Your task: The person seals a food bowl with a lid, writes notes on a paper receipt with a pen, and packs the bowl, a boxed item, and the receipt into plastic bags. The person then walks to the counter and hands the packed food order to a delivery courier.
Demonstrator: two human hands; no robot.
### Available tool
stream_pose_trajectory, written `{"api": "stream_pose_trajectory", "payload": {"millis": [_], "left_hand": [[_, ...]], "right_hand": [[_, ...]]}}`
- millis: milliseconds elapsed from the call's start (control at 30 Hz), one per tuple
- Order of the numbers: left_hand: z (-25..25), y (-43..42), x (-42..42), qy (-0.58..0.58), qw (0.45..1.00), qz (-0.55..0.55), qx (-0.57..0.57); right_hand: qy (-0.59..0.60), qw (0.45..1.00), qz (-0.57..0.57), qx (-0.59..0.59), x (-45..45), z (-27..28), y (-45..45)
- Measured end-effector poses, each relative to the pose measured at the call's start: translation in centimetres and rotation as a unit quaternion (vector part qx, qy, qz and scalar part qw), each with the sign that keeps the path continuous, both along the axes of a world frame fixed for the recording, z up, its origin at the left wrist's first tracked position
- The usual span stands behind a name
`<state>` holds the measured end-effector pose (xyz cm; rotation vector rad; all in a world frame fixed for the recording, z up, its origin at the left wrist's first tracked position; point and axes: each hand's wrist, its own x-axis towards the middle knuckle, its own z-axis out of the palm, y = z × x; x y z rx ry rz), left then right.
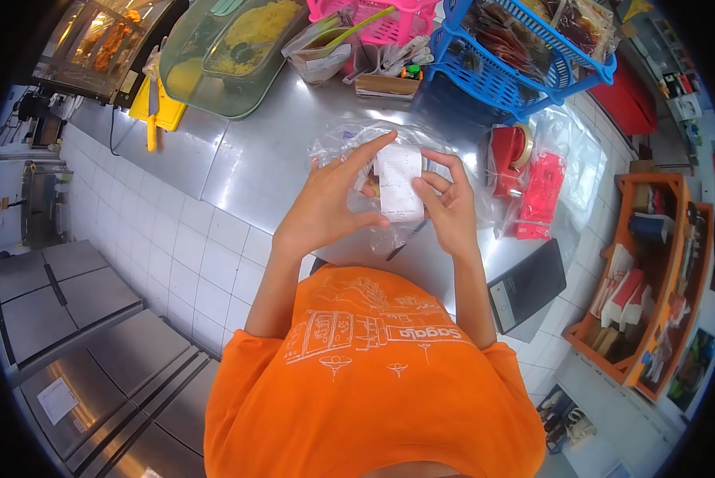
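Observation:
A printed paper receipt [401, 191] is upright in front of me, over a clear plastic bag [345, 135] on the metal table. My right hand [451, 203] pinches the receipt's right edge, with the thumb on its face. My left hand [326, 195] is spread wide on the other side, its index finger near the top of the paper and its thumb by the lower left corner. The bag's contents are mostly hidden behind the receipt and hands. A dark pen-like stick [405, 241] lies just below the receipt.
On the steel table [254, 167] are a blue basket [493, 88] of packets, a pink basket [385, 32], a green tub [214, 103], a yellow-handled knife [152, 119] on a yellow board, a tape roll [522, 146], red packaging [542, 195] and a tablet-like device [529, 287]. An orange shelf [660, 187] stands right.

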<state>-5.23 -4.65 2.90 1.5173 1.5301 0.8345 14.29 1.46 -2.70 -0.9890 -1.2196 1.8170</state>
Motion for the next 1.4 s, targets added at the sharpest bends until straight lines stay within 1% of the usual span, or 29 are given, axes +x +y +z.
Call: {"api": "stream_pose_trajectory", "payload": {"millis": [67, 167, 267, 367, 467, 567, 667, 767, 1067, 1167, 1267, 1333, 1367, 1400], "left_hand": [[1.0, -0.1, 0.0, 0.003, 1.0, 0.002, 0.004], [1.0, -0.2, 0.0, 0.004, 1.0, 0.019, 0.013], [0.9, -0.1, 0.0, -0.063, 0.997, 0.044, 0.032], [-0.1, 0.1, -0.1, -0.004, 0.995, 0.082, 0.065], [1.2, 0.3, 0.5, -0.059, 0.99, 0.125, 0.001], [0.9, 0.6, 0.6, -0.072, 0.987, 0.142, 0.017], [0.5, 0.8, 0.7, -0.135, 0.979, 0.154, 0.006], [0.1, 1.2, 0.7, -0.148, 0.975, 0.163, 0.016], [0.2, 1.5, 0.6, -0.147, 0.973, 0.177, 0.019], [0.2, 1.2, 0.3, -0.123, 0.981, 0.149, 0.005], [0.0, 0.7, 0.1, -0.115, 0.988, 0.098, -0.039], [-0.7, 0.1, -0.6, -0.106, 0.988, 0.109, 0.038], [-0.8, -0.1, -1.2, -0.101, 0.985, 0.115, 0.077], [-0.2, -0.4, -1.8, -0.11, 0.984, 0.128, 0.05]], "right_hand": [[-0.005, 1.0, 0.013, -0.006, 0.2, 0.3, 0.0], [0.003, 1.0, 0.001, 0.03, -0.1, 0.1, -0.2], [0.003, 0.999, 0.002, 0.038, -0.2, 0.7, -0.4], [0.004, 1.0, 0.006, 0.012, -0.3, 1.6, -0.7], [0.006, 1.0, 0.008, 0.014, -0.3, 1.8, -0.8], [0.018, 1.0, 0.007, 0.007, -0.3, 1.9, -0.8], [0.018, 1.0, -0.002, 0.013, -0.4, 2.0, -1.0], [0.013, 1.0, -0.002, 0.012, -0.5, 2.3, -1.0], [0.02, 1.0, 0.006, 0.008, -0.8, 2.0, -1.0], [0.046, 0.999, 0.001, 0.007, -1.4, 1.9, -0.5], [0.037, 0.994, -0.052, 0.093, -2.3, 0.4, 0.9], [-0.046, 0.975, -0.009, 0.216, -1.2, -0.9, 3.0], [-0.085, 0.957, 0.013, 0.277, -0.4, -1.1, 3.9], [-0.122, 0.954, 0.063, 0.266, 0.2, -0.6, 4.4]]}}
